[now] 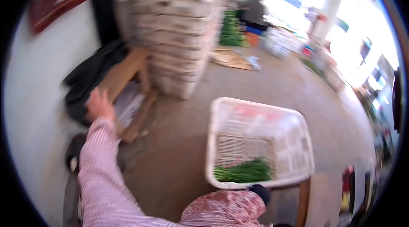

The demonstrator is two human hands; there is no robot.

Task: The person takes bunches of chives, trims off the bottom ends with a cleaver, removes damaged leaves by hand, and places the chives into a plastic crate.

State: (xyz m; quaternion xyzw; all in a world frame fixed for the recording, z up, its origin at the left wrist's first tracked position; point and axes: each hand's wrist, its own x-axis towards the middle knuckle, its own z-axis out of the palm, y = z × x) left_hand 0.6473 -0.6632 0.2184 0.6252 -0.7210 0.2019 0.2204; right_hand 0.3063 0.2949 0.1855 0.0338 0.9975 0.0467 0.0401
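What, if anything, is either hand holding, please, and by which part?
No held thing shows in the left hand near the bench; the right hand is out of view.

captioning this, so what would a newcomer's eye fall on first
Probably the white plastic crate just right of centre, with green stalks lying in its near end. Next, the left hand stretched out at the left, by a wooden bench with dark cloth beside it. Beyond the bench, a tall stack of pale crates rises towards the top.
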